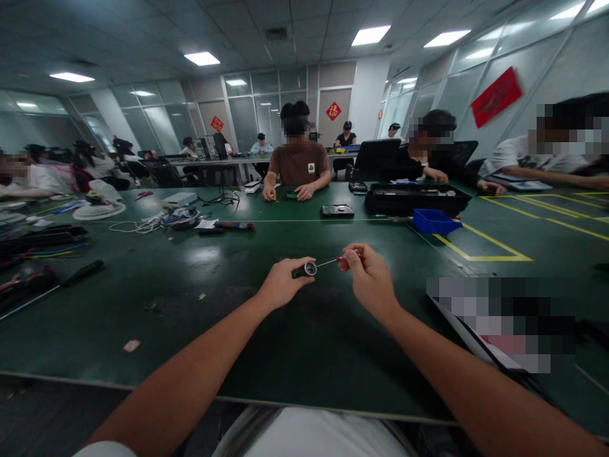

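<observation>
My left hand [284,281] is closed on a small dark cylindrical part [309,269], whose round, silvery end faces right and toward me. Opposite it, my right hand [366,270] grips the red handle of a thin screwdriver [327,262]. The screwdriver's shaft points left, and its tip is at or very near the rim of the round end; whether it touches cannot be told. Both hands are above the green tabletop [314,355], near its middle.
A blue bin [435,221] and a long black tray [416,198] lie at the back right. Cables [178,218] and a dark tool [234,226] are at the back left. Across the table sits a person [297,162]. A long screwdriver [78,273] lies far left.
</observation>
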### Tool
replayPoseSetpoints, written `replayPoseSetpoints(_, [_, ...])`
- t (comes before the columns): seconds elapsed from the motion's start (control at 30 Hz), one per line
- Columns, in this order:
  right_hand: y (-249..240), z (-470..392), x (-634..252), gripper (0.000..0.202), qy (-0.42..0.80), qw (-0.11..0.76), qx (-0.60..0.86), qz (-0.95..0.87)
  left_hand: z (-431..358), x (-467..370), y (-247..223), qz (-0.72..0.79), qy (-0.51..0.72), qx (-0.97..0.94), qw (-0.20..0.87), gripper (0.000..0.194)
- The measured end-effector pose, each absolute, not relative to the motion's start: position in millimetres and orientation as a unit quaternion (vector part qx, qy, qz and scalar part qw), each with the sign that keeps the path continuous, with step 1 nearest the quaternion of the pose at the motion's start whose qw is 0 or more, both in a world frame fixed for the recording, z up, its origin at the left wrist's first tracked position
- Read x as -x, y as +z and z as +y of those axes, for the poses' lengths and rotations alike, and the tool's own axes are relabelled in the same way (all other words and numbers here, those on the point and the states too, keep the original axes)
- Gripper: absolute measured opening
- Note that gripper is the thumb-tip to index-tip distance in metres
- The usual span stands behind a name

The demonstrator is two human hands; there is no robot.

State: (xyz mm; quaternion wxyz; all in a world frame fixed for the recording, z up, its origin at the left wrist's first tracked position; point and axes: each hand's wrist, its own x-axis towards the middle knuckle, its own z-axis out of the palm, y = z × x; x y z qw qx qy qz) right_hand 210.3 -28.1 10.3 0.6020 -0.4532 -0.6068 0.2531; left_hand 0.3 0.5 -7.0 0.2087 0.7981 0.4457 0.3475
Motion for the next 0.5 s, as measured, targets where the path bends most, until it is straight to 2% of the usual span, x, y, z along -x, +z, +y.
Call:
replayPoseSetpoints(0.33, [12.3, -31.5, -210.2, 0.027, 0.24, 0.59, 0.454, -0.623, -2.8, -2.0, -3.6, 0.457, 0.345, -0.796, 0.197, 0.045])
replayPoseSetpoints(0.5, [19.8, -37.2, -213.2, 0.031, 0.186, 0.525, 0.504, -0.661, -1.4, -1.3, -5.3, 0.464, 0.339, -0.797, 0.188, 0.043])
